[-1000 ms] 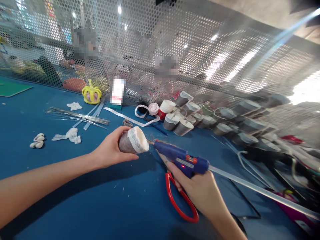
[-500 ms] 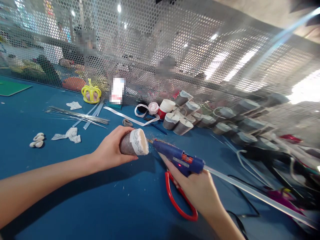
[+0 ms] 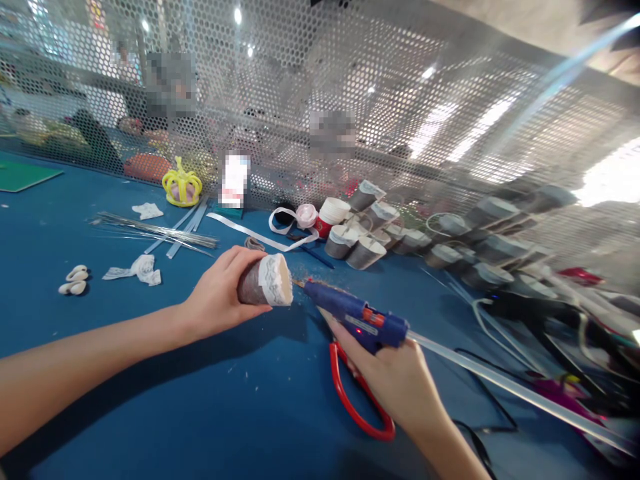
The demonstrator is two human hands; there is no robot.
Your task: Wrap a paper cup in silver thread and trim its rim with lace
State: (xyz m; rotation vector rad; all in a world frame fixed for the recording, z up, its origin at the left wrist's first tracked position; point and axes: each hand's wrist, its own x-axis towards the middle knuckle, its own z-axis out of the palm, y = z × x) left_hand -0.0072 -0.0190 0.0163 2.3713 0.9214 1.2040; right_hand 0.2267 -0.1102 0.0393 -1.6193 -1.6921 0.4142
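A small grey cup (image 3: pixel 251 284) with a white lace band round its rim lies on its side in my left hand (image 3: pixel 215 293), its open end facing right. My right hand (image 3: pixel 400 373) is wrapped round a blue glue gun (image 3: pixel 345 303) with a long clear glue stick running out of its back. The gun's nozzle points left, close to the cup's rim; whether they touch I cannot tell. Red-handled scissors (image 3: pixel 345 393) lie on the blue table (image 3: pixel 240 427) beneath the gun and my right hand.
Lace scraps (image 3: pixel 145 270), thin wires (image 3: pixel 160 230) and shell-like pieces (image 3: pixel 75 280) lie left. Behind are a yellow crown-shaped item (image 3: pixel 182 187), a phone (image 3: pixel 234 180), white ribbon (image 3: pixel 250 233) and several grey cups (image 3: pixel 367 252). A perforated metal screen (image 3: pixel 280 87) stands at the back.
My left hand has shifted slightly left and up with the cup, which has turned a little. My right hand and the glue gun have hardly moved.
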